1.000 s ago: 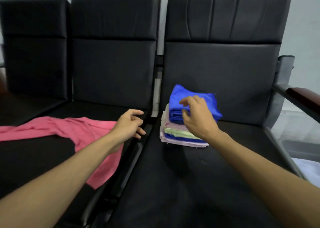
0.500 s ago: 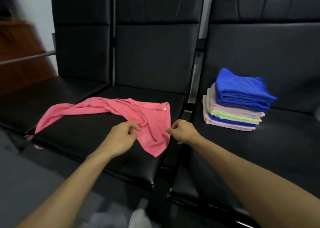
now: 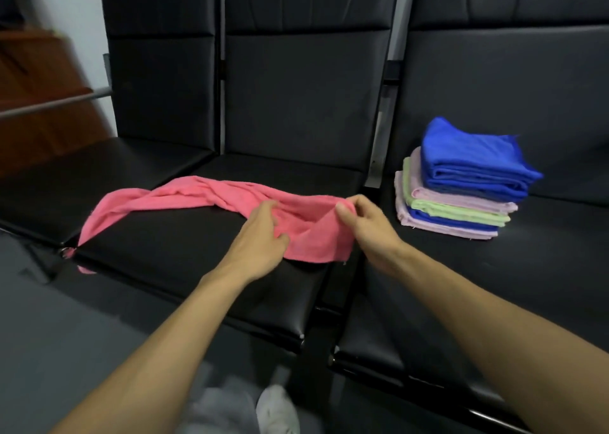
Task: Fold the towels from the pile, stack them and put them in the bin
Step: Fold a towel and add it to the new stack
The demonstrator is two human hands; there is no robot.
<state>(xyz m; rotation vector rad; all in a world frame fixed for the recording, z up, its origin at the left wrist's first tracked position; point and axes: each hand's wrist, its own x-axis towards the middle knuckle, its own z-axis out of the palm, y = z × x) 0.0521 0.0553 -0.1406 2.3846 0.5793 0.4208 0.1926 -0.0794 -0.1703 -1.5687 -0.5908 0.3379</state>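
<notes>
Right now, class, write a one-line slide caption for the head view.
Left hand and right hand grip a crumpled pink towel on a black seat; towel stack nearby.

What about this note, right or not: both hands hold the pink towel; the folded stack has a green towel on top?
No: the head view shows a blue towel topping the stack. Left hand and right hand do hold the pink towel.

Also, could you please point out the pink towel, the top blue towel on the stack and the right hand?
pink towel (image 3: 184, 196), head view, on its bunched middle stretch.
top blue towel (image 3: 468, 157), head view, on its upper face.
right hand (image 3: 369, 229), head view, on its back.
</notes>
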